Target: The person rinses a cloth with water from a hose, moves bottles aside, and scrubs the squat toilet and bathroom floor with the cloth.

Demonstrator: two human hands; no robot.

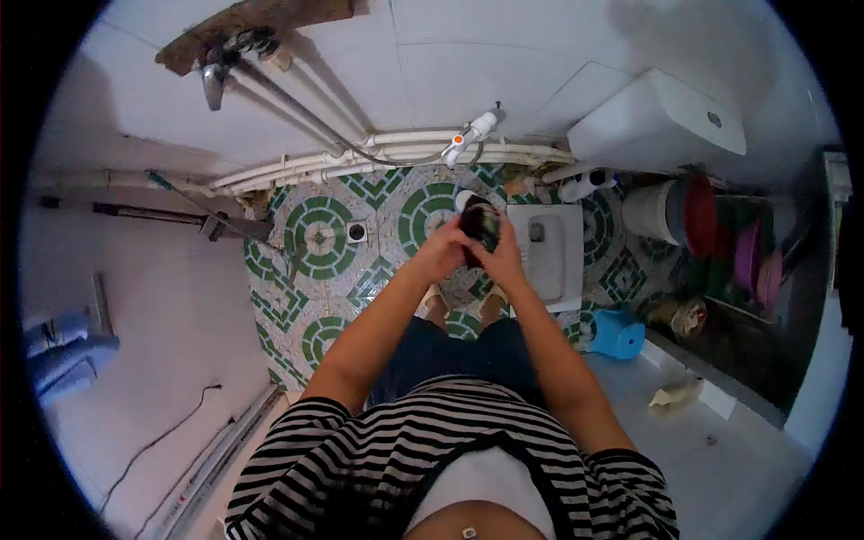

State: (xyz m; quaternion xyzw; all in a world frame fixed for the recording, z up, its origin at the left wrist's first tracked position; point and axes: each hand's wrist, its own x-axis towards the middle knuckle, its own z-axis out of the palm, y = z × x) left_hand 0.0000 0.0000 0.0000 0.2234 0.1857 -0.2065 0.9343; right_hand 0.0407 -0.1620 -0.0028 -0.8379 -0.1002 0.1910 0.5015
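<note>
Both my hands are held out in front of me, close together, around a dark bottle [480, 227] with a white cap at its upper end. My left hand [441, 250] grips it from the left side. On the right side, my right hand [504, 254] wraps it with the fingers. The bottle hangs above the green and white patterned floor [369, 279], just left of the squat toilet [565, 270].
A white cistern [661, 117] and pipes [315, 166] run along the wall, with a shower head [470, 138] on them. At the right are a blue stool [617, 335], a white bucket [648, 211] and a red basin [700, 216]. A floor drain [357, 232] lies to the left.
</note>
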